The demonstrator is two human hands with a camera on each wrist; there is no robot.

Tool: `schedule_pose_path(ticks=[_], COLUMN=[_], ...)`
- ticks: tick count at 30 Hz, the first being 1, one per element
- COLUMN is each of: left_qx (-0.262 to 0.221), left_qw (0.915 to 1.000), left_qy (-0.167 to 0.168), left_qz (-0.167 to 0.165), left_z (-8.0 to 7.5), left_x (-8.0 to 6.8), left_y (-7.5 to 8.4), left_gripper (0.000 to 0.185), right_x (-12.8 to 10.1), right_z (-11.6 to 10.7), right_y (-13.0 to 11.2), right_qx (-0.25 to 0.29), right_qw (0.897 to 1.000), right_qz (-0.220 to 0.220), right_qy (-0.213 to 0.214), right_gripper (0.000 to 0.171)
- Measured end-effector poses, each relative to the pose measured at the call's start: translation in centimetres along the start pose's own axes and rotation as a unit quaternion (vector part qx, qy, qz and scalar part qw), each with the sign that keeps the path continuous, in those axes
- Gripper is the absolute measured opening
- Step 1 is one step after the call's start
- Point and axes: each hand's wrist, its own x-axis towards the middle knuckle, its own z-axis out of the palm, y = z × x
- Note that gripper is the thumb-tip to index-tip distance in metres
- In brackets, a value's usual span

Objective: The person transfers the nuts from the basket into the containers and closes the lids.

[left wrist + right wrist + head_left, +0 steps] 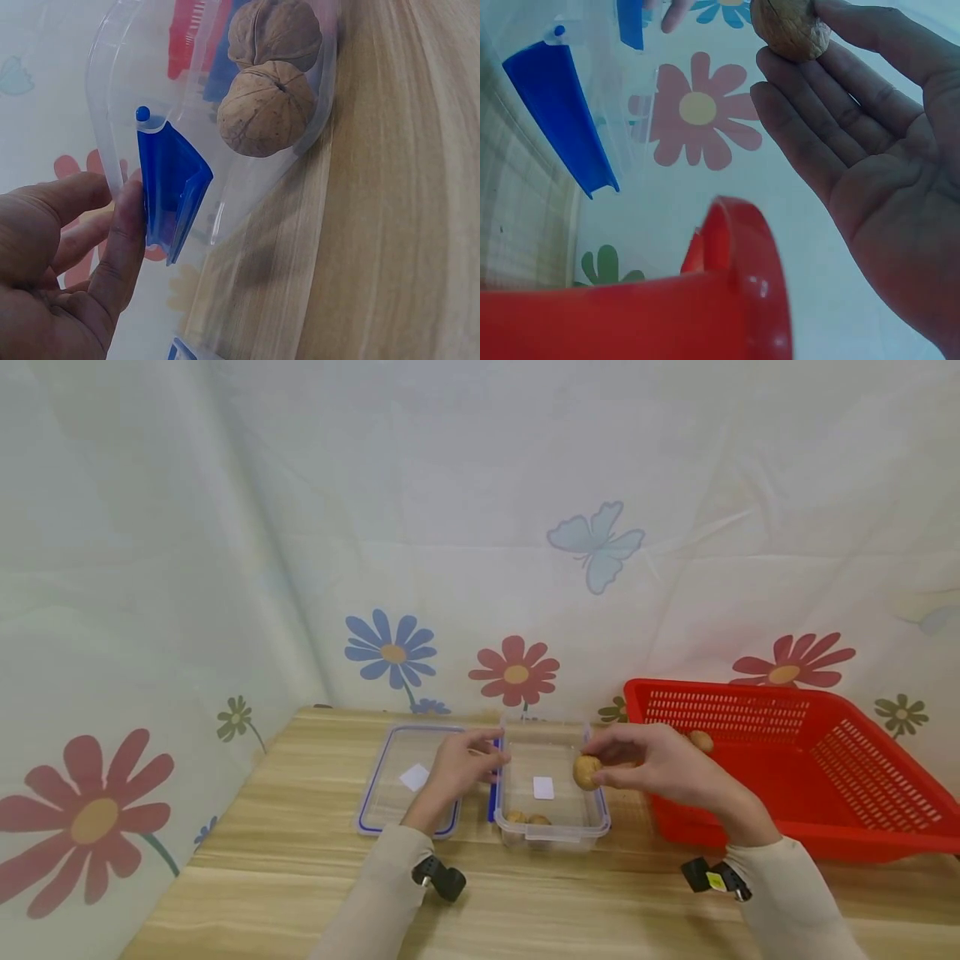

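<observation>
My right hand (663,764) pinches a walnut (587,772) between thumb and fingers, at the right rim of a clear plastic box (555,832). In the right wrist view the walnut (791,30) sits at the fingertips, with the palm showing. At the box's left side, my left hand (459,768) holds the rim between thumb and fingers, beside a hanging blue latch (172,184). Two walnuts (266,109) lie together inside the box at its near left corner. A white label (543,787) shows within the box.
A red plastic basket (795,837) stands on the right, with a walnut (701,742) at its far left. Left of the box lies its clear lid (390,793) with a blue seal. Behind the wooden table (300,827) hangs a flowered cloth (465,527).
</observation>
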Motion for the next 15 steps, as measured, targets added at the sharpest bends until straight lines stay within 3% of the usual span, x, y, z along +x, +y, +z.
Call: schedule_pose_path(ticks=[10, 15], left_qx=[-0.006, -0.003], left_qw=[1.0000, 1.0000], left_qy=[0.003, 0.004], left_qz=[0.005, 0.002], left_z=[0.0, 0.1], left_x=[0.0, 0.0], left_y=[0.1, 0.1], left_gripper=[0.046, 0.046], right_x=[0.7, 1.0], right_z=[1.4, 1.9], right_y=[0.7, 0.8], right_qx=[-0.028, -0.029], right_qw=[0.998, 0.998], right_qz=[0.038, 0.029], right_qy=[-0.041, -0.057], right_gripper=[0.032, 0.029])
